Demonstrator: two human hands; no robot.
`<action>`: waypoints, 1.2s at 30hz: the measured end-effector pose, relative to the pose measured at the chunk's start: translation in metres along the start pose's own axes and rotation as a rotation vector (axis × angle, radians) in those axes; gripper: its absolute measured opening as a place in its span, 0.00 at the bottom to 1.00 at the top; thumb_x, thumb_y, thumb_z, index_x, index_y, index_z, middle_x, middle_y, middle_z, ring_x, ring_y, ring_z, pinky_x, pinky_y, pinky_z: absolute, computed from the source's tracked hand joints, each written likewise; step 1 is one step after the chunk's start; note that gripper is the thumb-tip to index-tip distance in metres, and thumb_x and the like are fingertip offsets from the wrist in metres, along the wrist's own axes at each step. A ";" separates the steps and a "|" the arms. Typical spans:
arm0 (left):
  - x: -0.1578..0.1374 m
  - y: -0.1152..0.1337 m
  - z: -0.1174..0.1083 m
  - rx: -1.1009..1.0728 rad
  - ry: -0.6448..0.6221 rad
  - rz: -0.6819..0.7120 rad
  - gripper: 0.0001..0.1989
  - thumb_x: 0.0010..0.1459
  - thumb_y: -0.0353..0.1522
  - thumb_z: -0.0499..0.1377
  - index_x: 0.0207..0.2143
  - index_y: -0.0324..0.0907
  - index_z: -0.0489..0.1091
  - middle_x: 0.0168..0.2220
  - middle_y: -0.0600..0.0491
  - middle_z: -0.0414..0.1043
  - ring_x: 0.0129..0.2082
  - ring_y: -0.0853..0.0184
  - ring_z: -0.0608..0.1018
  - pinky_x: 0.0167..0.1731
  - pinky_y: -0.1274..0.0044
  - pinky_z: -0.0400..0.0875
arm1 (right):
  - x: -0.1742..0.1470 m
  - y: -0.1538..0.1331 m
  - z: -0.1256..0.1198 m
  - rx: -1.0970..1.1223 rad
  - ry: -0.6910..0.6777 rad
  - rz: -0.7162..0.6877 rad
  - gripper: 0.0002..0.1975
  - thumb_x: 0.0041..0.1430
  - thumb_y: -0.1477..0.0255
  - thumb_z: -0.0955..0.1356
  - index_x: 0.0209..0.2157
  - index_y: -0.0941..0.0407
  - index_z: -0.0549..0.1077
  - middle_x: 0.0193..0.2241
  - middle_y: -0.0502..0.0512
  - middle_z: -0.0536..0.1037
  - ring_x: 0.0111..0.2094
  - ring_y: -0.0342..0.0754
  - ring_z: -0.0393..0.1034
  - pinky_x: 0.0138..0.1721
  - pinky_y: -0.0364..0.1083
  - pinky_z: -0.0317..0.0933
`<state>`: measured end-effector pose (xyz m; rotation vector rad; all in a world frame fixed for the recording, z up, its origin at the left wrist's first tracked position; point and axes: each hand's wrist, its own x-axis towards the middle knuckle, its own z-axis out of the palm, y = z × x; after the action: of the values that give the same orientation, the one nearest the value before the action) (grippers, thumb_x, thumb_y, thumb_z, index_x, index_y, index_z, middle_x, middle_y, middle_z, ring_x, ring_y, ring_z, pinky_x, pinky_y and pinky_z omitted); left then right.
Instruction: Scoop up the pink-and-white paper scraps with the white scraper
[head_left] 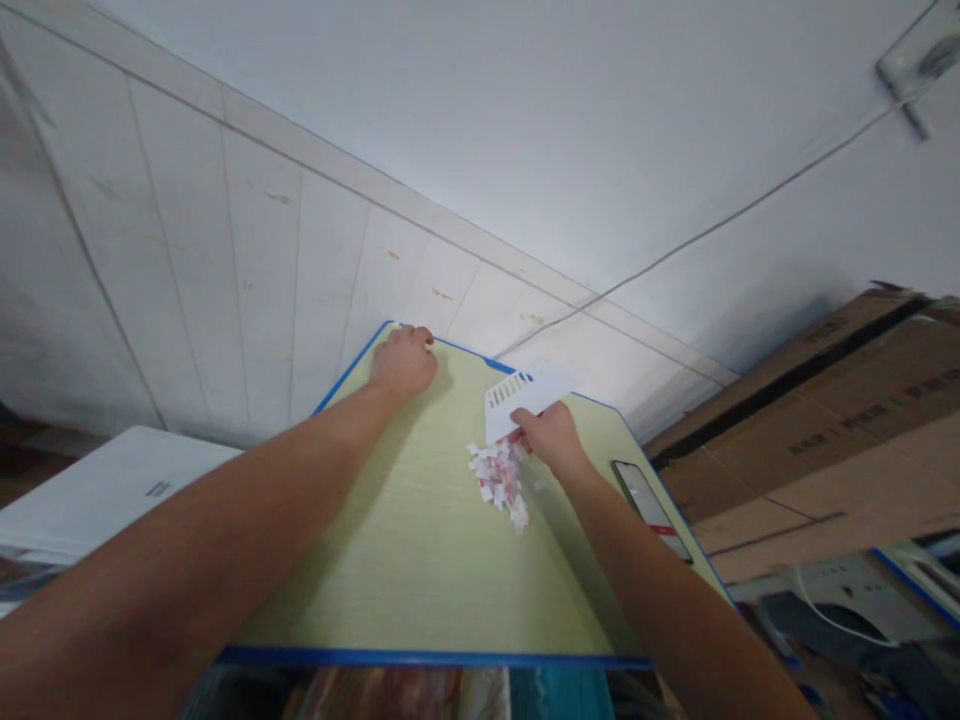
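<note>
White slotted panel [538, 394], gripped by the closed right hand [552, 436], meets ragged pinkish scraps [498, 474]; left hand [406, 361] (half-curled, grasp unclear) occupies the surface's [420, 560] far-left corner.

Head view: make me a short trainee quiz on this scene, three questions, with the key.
1. What colour is the edging of the tabletop?
A) red
B) blue
C) black
2. True or false: the phone lies on the tabletop, to the right of the paper scraps.
3. Which hand holds the white slotted piece?

Key:
1. B
2. True
3. The right hand; the left hand is at the far left corner of the tabletop.
</note>
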<state>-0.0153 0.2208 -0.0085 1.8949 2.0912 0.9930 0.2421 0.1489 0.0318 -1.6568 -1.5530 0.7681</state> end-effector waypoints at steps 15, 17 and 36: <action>0.004 -0.004 0.004 -0.002 0.026 0.019 0.27 0.75 0.27 0.55 0.68 0.44 0.85 0.73 0.34 0.84 0.77 0.41 0.80 0.78 0.49 0.76 | -0.054 0.008 0.002 0.111 -0.201 0.030 0.08 0.53 0.70 0.72 0.21 0.52 0.76 0.18 0.58 0.83 0.12 0.45 0.65 0.14 0.42 0.58; 0.005 -0.004 0.005 -0.017 0.035 0.021 0.27 0.73 0.27 0.56 0.67 0.44 0.86 0.72 0.34 0.84 0.76 0.41 0.80 0.77 0.49 0.76 | -0.055 0.015 -0.014 0.100 -0.131 0.018 0.09 0.53 0.69 0.72 0.20 0.51 0.75 0.17 0.58 0.83 0.11 0.44 0.64 0.14 0.42 0.57; 0.009 -0.008 0.008 0.036 0.022 0.050 0.26 0.75 0.28 0.55 0.66 0.44 0.86 0.72 0.35 0.84 0.76 0.41 0.81 0.78 0.49 0.77 | -0.095 0.068 -0.069 0.217 -0.049 -0.039 0.16 0.56 0.55 0.77 0.25 0.52 0.80 0.17 0.55 0.79 0.14 0.47 0.66 0.16 0.45 0.62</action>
<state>-0.0193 0.2321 -0.0161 1.9718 2.0975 0.9979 0.3279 0.0463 0.0091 -1.4560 -1.4742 0.9280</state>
